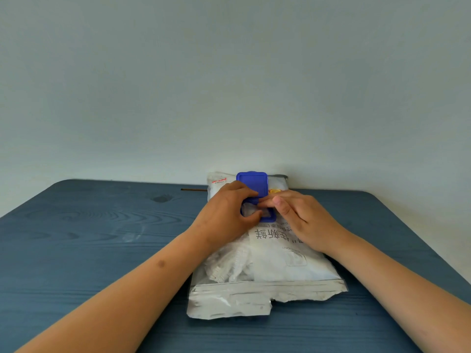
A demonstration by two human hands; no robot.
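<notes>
Pack (275, 266) one; lid (252, 183) one; left hand (224, 212), right hand (305, 220) at lid.

White crinkled pouch (267, 263) flat on blue table (102, 225), its blue flip lid (252, 183) upright, perhaps wet wipes.

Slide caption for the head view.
Left hand and right hand at the open blue lid of a white pack on a blue table.
</notes>
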